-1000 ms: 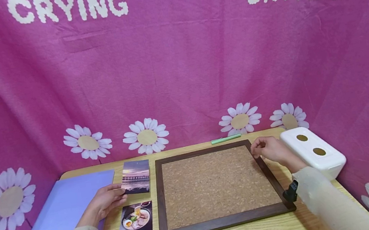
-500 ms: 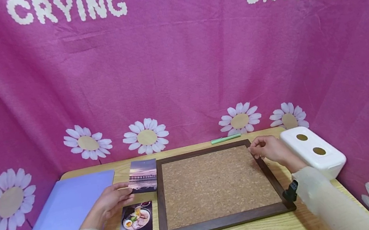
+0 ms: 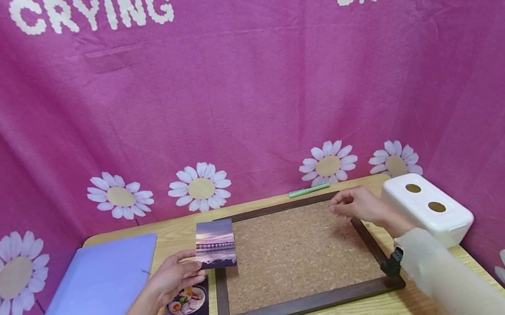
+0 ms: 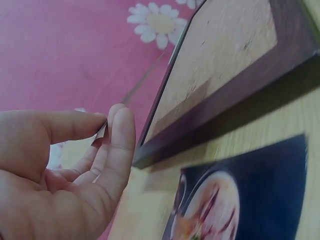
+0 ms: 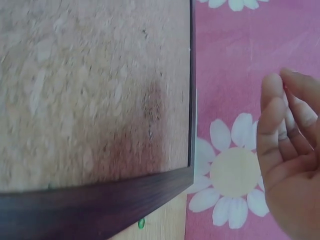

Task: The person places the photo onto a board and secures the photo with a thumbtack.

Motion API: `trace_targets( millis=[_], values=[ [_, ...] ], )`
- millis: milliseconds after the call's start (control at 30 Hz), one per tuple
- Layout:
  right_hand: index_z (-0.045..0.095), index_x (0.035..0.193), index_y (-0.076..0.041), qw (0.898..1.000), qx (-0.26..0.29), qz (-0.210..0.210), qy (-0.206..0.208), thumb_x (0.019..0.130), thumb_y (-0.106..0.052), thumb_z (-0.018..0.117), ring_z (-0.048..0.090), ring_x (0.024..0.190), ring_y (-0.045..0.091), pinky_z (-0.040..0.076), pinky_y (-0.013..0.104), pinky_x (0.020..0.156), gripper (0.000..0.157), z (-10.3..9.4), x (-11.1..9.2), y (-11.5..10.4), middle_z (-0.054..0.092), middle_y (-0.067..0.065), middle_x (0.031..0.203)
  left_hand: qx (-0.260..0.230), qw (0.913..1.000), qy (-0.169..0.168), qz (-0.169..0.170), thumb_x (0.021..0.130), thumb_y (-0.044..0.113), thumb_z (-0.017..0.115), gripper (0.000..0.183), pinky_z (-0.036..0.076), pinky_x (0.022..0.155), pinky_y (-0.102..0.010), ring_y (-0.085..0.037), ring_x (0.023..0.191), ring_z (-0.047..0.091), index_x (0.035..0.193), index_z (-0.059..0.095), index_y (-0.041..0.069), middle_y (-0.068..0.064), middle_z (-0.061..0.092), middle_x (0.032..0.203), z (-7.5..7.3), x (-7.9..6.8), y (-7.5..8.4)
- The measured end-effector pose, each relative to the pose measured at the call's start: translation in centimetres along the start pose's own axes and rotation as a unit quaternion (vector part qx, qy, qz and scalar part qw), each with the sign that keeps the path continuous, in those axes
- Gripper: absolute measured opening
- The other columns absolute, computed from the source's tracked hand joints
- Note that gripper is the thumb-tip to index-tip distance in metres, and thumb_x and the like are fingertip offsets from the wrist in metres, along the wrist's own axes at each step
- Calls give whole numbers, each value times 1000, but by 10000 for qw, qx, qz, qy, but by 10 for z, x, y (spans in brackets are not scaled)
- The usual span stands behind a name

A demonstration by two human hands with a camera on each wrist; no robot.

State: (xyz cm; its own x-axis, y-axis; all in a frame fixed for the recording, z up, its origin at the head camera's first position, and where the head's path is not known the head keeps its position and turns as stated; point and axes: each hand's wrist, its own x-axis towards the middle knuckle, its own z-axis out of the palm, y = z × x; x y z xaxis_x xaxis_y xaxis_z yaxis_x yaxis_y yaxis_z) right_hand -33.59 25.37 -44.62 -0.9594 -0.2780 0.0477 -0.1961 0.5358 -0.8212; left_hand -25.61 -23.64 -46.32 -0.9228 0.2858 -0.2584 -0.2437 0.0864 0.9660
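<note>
My left hand (image 3: 175,279) pinches a photo print (image 3: 215,243) of a pier at sunset by its lower left side. The print is raised and overlaps the left part of the framed cork board (image 3: 298,260); the left wrist view shows it nearly edge-on. Below that hand, a photo of a ramen bowl (image 3: 189,306) lies on the table, partly covered by the fingers. Over the board's upper right corner hovers my right hand (image 3: 359,205), thumb and index fingertips together. A tiny reddish speck (image 5: 285,86) shows between them; I cannot tell what it is.
A lavender sheet or folder (image 3: 83,311) lies at the left of the wooden table. Behind the board is a green stick-like item (image 3: 309,190). On the right stands a white box (image 3: 430,212) with two round holes. A pink daisy-printed cloth (image 3: 243,98) surrounds the table.
My left hand has lifted the pier photo and carried it right, from the table to over the board's left edge. My right hand has shifted slightly left, over the cork.
</note>
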Motion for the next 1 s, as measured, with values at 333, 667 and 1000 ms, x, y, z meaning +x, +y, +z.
trace_targets(
  millis=[333,667,1000],
  values=[
    [74,104,-3,9987,37,-319,-385,94,-11,68,67,81,10,61,40,76,15,15,4,-7,74,17,97,78,9999,35,63,101,-1,48,49,61,79,-24,-12,82,68,144,26,-11,-6,62,93,31,5,-5],
    [71,102,4,9979,5,-390,-519,94,-7,66,68,80,16,58,37,70,15,34,8,-21,74,15,92,21,10000,-27,-18,99,-3,50,54,61,80,-29,-15,83,69,147,26,-10,-9,61,95,58,10,-11],
    [74,100,-2,9970,-75,-357,-681,95,-6,62,69,82,23,59,36,70,13,49,12,-30,75,13,93,-83,9997,-236,-69,96,-6,54,58,61,74,-24,-11,79,69,146,24,-13,-10,56,94,77,17,-22]
  ],
)
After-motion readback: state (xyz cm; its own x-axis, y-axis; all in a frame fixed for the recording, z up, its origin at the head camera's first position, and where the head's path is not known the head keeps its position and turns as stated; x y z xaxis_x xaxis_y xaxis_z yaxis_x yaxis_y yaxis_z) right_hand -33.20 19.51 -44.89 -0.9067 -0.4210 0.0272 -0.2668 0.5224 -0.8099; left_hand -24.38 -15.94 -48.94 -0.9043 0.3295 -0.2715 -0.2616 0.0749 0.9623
